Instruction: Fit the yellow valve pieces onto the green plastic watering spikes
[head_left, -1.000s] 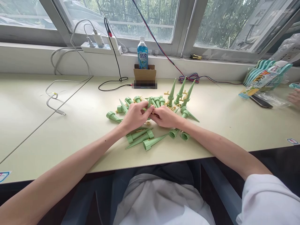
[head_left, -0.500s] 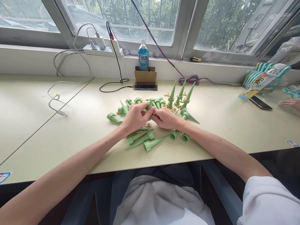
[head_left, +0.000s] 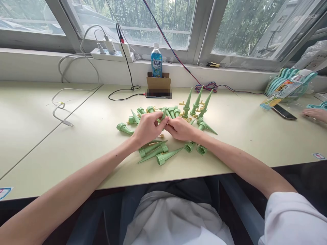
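My left hand (head_left: pixel 150 128) is closed around a green plant watering spike (head_left: pixel 164 114), its tip pointing up between thumb and fingers. My right hand (head_left: pixel 178 128) meets it with the fingers pinched together at the spike's side. What that pinch holds is mostly hidden by the fingers. Around both hands lie several loose green watering spikes (head_left: pixel 168 156) with ribbed caps, some showing small yellow valves (head_left: pixel 161 135). Beyond my right hand, three spikes (head_left: pixel 196 103) stand upright on their caps with yellow valves fitted in their sides.
Behind the spikes are a small cardboard box (head_left: pixel 158 82) and a blue bottle (head_left: pixel 156 63). Cables (head_left: pixel 209 87) run along the back. To the right lie a phone (head_left: pixel 284 111), a drink bottle (head_left: pixel 283 91) and teal items (head_left: pixel 274 81), with another person's hand (head_left: pixel 316 114) nearby.
The spike in my left hand leans slightly more to the right; both my hands stay nearly in place. At the right edge the other person's hand has shifted, and the teal piece beside it has moved.
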A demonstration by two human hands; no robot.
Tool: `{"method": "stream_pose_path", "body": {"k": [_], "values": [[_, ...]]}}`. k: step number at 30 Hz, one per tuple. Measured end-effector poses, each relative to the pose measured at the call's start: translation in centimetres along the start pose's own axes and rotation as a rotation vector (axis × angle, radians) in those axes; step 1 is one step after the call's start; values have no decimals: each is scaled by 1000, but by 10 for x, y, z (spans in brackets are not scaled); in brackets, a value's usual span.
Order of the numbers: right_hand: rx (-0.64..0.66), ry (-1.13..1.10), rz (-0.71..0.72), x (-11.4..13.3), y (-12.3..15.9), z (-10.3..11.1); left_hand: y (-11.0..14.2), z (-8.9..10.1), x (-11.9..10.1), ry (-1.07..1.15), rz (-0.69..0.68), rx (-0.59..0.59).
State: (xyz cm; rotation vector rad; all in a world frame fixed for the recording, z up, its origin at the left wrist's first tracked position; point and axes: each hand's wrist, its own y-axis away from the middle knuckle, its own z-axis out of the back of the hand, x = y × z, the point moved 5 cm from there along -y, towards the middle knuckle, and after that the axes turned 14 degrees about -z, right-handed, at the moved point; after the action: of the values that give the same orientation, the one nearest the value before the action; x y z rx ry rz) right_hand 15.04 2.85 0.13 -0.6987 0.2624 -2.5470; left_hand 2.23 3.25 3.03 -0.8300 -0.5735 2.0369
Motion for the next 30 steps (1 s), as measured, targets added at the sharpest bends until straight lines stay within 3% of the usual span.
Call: {"method": "stream_pose_path", "body": {"k": [30], "values": [[16, -41, 5, 1, 0, 1, 0, 2, -5, -37, -169, -106]]}}
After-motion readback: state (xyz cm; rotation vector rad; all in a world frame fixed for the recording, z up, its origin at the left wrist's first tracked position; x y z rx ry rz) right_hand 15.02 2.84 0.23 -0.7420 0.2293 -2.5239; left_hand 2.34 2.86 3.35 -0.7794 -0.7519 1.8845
